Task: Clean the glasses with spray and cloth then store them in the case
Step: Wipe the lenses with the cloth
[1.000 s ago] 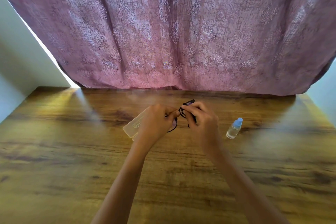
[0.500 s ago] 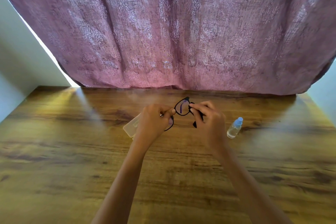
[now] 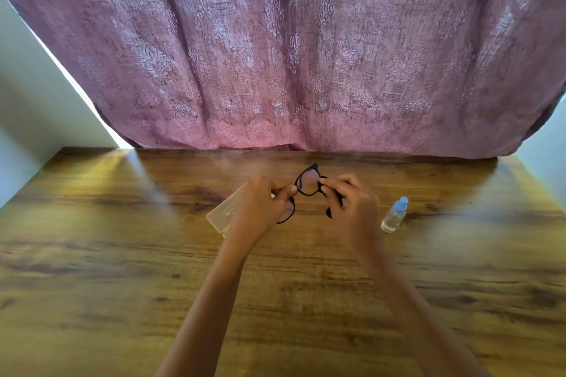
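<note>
Between the fingers (image 3: 332,184), black glasses (image 3: 307,184)

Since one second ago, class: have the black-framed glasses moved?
Yes. The black-framed glasses rose slightly toward the mauve curtain, one lens now showing between the left hand and right hand; the clear blue-capped spray bottle stayed put.

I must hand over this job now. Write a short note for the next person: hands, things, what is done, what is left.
Left hand and right hand both pinch the black glasses, held above the table.
The case lies on the table, partly behind the left hand. The spray bottle stands upright, right of the right hand. No cloth is plainly visible.
Done: glasses picked up; whether sprayed, I cannot tell.
Left: wipe, then store in the case.
</note>
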A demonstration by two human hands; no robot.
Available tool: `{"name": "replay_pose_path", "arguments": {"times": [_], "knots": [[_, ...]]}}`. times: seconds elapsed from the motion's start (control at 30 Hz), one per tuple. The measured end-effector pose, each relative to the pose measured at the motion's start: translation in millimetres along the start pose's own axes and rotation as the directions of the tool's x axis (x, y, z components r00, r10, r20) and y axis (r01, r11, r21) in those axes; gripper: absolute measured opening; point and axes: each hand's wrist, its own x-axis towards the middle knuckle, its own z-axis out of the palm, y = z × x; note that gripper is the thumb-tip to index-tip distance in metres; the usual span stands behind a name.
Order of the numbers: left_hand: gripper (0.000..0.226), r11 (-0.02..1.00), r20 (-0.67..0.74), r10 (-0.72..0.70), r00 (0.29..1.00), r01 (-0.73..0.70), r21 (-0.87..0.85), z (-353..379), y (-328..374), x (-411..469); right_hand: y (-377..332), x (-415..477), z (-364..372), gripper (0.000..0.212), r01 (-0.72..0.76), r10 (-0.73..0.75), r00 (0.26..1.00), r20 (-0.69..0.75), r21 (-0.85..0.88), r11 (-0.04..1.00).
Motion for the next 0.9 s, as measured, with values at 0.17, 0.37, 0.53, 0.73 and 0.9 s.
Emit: {"name": "replay_pose_path", "arguments": {"times": [0.17,0.37,0.53,0.73,0.9], "knots": [[0.024,1.000,-0.020,-0.022,1.000,0.022,-0.009,1,3,-1,-1,-2,1,0.017,0.004,-0.004,1.000,-0.014,-0.007,1.000],[0.022,1.000,0.004,-0.020,1.000,0.020,0.006,-1,6,-3,-13,-15,9,0.019,0.108,-0.109,0.994,0.030,0.024,0.994],[0.023,1.000,-0.018,-0.028,0.999,0.028,0.000,-1,1,-2,-3,-4,4,0.017,-0.001,0.001,1.000,0.005,0.033,0.999],[0.017,0.995,-0.078,-0.083,0.994,0.078,-0.055,-3,2,-3,18,-14,-4,0.012,-0.187,0.185,0.982,0.028,0.044,0.981],[0.013,0.983,-0.099,-0.085,0.991,0.067,-0.168,-5,1,-3,44,-44,4,0.008,-0.335,0.365,0.906,0.215,-0.166,0.928]]}}
